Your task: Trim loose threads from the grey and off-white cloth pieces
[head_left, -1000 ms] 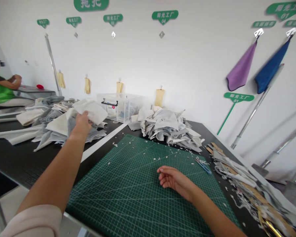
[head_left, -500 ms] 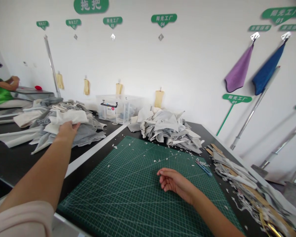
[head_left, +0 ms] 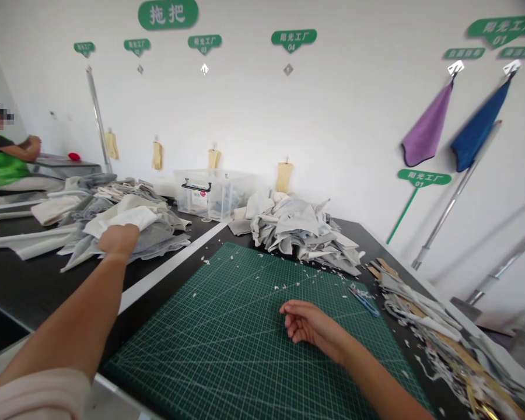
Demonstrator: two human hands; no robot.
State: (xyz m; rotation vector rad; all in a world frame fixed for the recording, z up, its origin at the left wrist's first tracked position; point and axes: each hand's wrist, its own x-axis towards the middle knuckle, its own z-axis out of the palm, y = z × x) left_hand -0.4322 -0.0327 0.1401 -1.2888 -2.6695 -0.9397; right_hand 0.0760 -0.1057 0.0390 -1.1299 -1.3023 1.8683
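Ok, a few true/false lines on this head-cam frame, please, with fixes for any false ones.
1. The left hand lies on a grey and white cloth pile. True.
2. The right hand grips blue-handled scissors. False: it rests on the green cutting mat, holding nothing, and the scissors lie apart from it.
3. White scraps dot the mat. True.
4. The purple cloth and blue cloth lie on the table. False: both hang on the wall.

Soft grey cloth (head_left: 157, 238), matt green plastic cutting mat (head_left: 227, 332), clear plastic box (head_left: 201, 192)
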